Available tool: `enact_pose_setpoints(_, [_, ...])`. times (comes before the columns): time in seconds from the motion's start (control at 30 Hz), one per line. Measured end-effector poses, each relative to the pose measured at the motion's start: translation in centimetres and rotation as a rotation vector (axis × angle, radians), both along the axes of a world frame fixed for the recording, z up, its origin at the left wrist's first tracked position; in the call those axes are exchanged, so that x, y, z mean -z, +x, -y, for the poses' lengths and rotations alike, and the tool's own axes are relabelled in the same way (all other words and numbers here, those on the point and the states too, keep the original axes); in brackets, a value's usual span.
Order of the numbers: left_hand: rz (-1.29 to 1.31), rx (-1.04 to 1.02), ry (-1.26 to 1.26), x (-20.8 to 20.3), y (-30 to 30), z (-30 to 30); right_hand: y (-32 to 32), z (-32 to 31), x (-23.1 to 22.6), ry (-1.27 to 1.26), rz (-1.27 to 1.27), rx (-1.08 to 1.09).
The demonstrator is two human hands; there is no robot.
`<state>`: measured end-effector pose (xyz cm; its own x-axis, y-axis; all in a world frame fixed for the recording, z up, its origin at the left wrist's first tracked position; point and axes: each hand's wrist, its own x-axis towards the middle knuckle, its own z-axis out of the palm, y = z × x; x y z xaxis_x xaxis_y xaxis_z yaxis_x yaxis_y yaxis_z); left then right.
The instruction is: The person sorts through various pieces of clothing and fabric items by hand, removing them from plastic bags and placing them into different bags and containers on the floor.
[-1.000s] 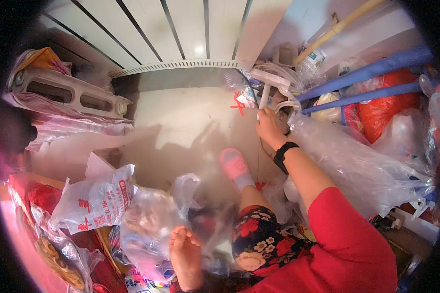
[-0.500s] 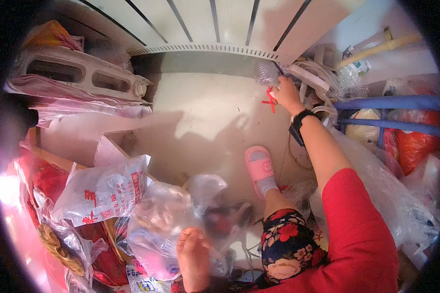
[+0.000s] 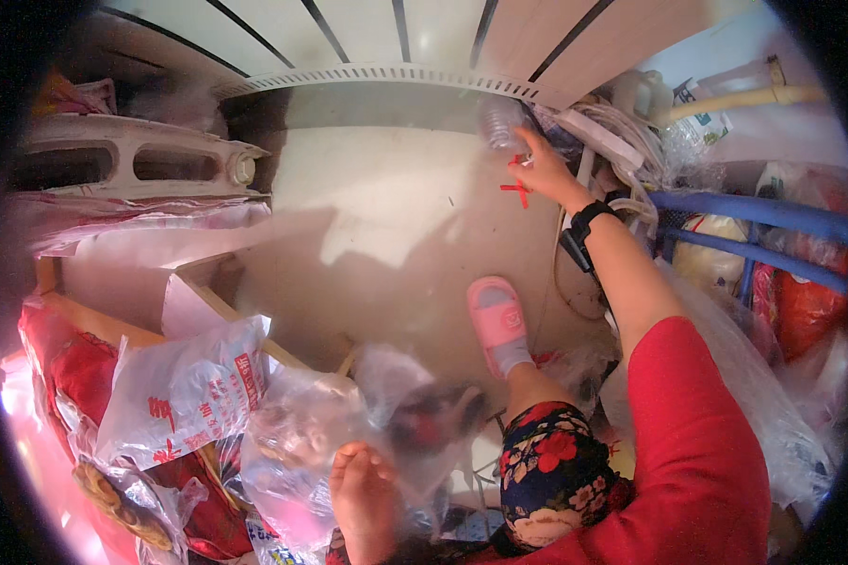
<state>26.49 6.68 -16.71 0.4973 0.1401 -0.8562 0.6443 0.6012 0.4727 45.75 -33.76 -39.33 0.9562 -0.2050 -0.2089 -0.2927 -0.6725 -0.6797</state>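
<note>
My right hand (image 3: 545, 177) reaches down to the floor at the upper right. Its index finger stretches toward a clear ribbed plastic bottle (image 3: 501, 124) by the white slatted panel. A knotted red ribbon (image 3: 518, 194) shows at the thumb and seems pinched against the curled fingers, with loose ends hanging below. My left hand (image 3: 363, 494) is raised low in the view, its fingers bent together with nothing seen in them. Behind it bulges a clear plastic bag (image 3: 306, 414) with soft things inside.
A white slatted panel (image 3: 367, 42) closes off the far side. White hoses (image 3: 636, 132) and a blue rack (image 3: 754, 209) stand at the right. At the left are a white slotted frame (image 3: 174, 155) and a printed white bag (image 3: 193, 391). My pink slipper (image 3: 497, 325) rests on the floor.
The view has shifted slightly. My right index finger now extends more plainly toward the bottle, while the red ribbon stays at the thumb. My left hand keeps nearly the same pose.
</note>
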Motion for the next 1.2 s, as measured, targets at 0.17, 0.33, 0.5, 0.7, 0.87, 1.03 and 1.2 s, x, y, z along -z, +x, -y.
enact_pose_setpoints(0.17, [0.011, 0.043, -0.010, 0.1, 0.0, -0.1, 1.1, -0.8, -1.6, 0.148, -0.044, 0.136])
enact_pose_setpoints(0.33, [0.034, 0.058, -0.053, 0.1, -0.3, -0.4, 1.0, -3.7, -0.2, 0.313, -0.368, 0.332])
enact_pose_setpoints(0.5, [0.000, 0.132, -0.002, 0.4, -0.4, -0.3, 0.5, -2.3, 0.6, -0.172, 0.371, -0.053])
enact_pose_setpoints(0.7, [0.020, 0.153, 0.023, 0.6, -0.6, -0.2, 1.2, -0.5, 2.3, -0.346, 0.162, 0.289])
enact_pose_setpoints(0.87, [-0.013, 0.121, 0.023, 0.6, -0.5, -0.1, 1.2, -1.9, 0.6, -0.023, -0.051, 0.452])
enact_pose_setpoints(1.03, [-0.023, 0.041, 0.036, 0.4, -0.5, 0.3, 2.1, -2.2, 2.9, -0.172, 0.413, 0.149])
enact_pose_setpoints(1.2, [-0.011, 0.007, -0.007, 0.3, -0.5, 0.6, 2.8, -0.8, 4.4, -0.222, 0.033, 0.218])
